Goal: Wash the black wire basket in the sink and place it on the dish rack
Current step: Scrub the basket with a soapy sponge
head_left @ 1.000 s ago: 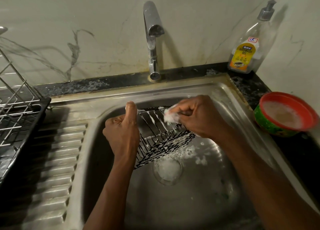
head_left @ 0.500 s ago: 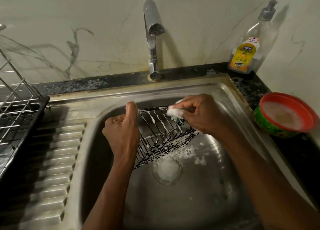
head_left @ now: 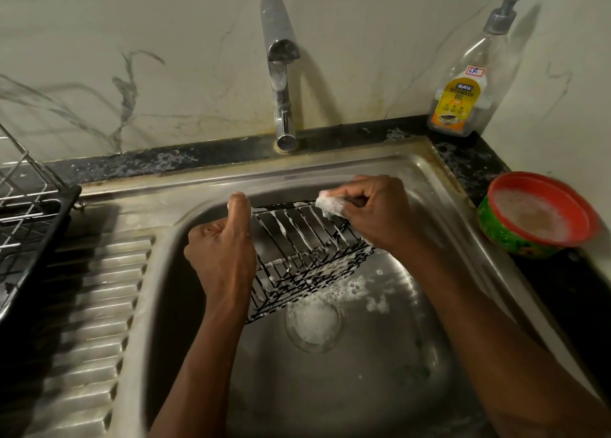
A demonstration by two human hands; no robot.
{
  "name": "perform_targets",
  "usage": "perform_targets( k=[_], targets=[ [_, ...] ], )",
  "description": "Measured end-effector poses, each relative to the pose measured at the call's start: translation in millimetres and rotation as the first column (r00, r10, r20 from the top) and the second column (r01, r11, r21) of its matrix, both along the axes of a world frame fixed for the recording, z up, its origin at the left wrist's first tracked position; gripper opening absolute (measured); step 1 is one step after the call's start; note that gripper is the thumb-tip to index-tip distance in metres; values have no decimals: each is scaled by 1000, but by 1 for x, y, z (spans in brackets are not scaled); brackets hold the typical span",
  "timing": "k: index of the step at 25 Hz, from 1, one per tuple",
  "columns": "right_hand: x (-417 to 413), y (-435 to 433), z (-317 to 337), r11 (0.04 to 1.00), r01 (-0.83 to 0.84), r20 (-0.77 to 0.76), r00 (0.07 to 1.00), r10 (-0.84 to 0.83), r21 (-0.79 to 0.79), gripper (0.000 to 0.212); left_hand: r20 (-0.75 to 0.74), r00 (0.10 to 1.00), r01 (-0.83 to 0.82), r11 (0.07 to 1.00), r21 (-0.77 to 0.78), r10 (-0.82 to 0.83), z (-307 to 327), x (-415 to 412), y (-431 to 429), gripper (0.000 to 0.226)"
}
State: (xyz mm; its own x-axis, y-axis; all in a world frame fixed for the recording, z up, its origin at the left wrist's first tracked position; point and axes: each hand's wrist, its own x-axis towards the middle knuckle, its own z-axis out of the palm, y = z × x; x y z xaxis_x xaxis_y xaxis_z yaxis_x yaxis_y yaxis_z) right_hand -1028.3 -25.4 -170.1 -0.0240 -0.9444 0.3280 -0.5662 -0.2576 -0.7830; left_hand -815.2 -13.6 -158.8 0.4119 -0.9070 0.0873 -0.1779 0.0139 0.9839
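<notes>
The black wire basket (head_left: 297, 256), streaked with white foam, is tilted inside the steel sink (head_left: 347, 388). My left hand (head_left: 221, 252) grips its left end, thumb up along the top rim. My right hand (head_left: 373, 216) holds a foamy sponge (head_left: 329, 204) against the basket's upper right rim. The wire dish rack (head_left: 29, 213) on its black tray stands at the far left edge, partly out of view.
A chrome tap (head_left: 279, 70) rises behind the sink, with no water running. A dishwash gel bottle (head_left: 463, 87) stands at the back right. A red-rimmed green bowl (head_left: 535, 219) of soapy water sits on the right counter. A ribbed drainboard (head_left: 96, 322) lies left of the basin. Foam covers the drain (head_left: 312, 322).
My right hand has slid the sponge a little to the right along the basket's top rim. My left hand and the basket stay almost where they were.
</notes>
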Motion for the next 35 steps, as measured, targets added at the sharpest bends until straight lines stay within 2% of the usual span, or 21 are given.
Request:
perform_targets(
  k=[2,4,5,6,8,10,12,14,16,19,22,24,28,29,32,35],
  targets=[
    [-14,7,5,994,-52,-9,999,53,99,16,-20,1000,-2,1000,11,3,-1,2,-2,59],
    [-33,23,15,942,-199,12,979,203,269,14,-23,1000,-2,1000,19,2,-2,3,-4,60],
    [-39,28,16,927,-242,46,970,239,287,14,-18,1000,-6,1000,22,6,-3,3,-4,62],
    [-39,27,14,942,-215,57,977,207,258,14,-13,1000,-6,1000,21,6,-3,3,-4,62],
    [-29,14,5,990,-51,0,999,52,130,15,-10,1000,1,1000,25,-1,-3,3,-4,61],
    [-12,0,-3,998,43,-72,997,-41,37,21,-17,1000,-10,1000,26,10,-4,4,-5,61],
    [-19,2,-2,996,8,-73,997,-2,88,18,-6,1000,-23,999,30,24,-4,4,-6,60],
    [-38,21,9,964,-91,-53,993,107,249,13,-13,1000,-3,1000,29,4,-4,4,-6,59],
    [-47,38,17,934,-157,-6,986,168,321,16,-23,1000,0,1000,26,1,-3,3,-4,60],
    [-30,20,6,988,-18,-33,999,23,152,13,-12,1000,1,999,42,-1,-3,4,-5,63],
    [-15,-6,-16,980,182,-80,979,-188,-83,27,10,1000,-21,999,50,20,-4,4,-5,64],
    [-24,-4,-21,973,218,-76,972,-224,-80,30,7,1000,-17,999,44,16,-3,2,-5,63],
    [-48,26,-5,976,124,-156,983,-96,177,26,-34,999,-10,999,40,11,0,1,-3,58],
    [-50,27,-4,974,122,-158,983,-92,193,23,-49,999,-12,999,38,14,1,1,-3,59],
    [-37,11,-11,971,237,-175,958,-229,30,20,-43,999,-11,999,40,13,4,-1,-1,61],
    [-25,-6,-21,941,330,-158,928,-337,-73,29,-32,999,-21,999,48,23,4,0,-2,60]
  ],
)
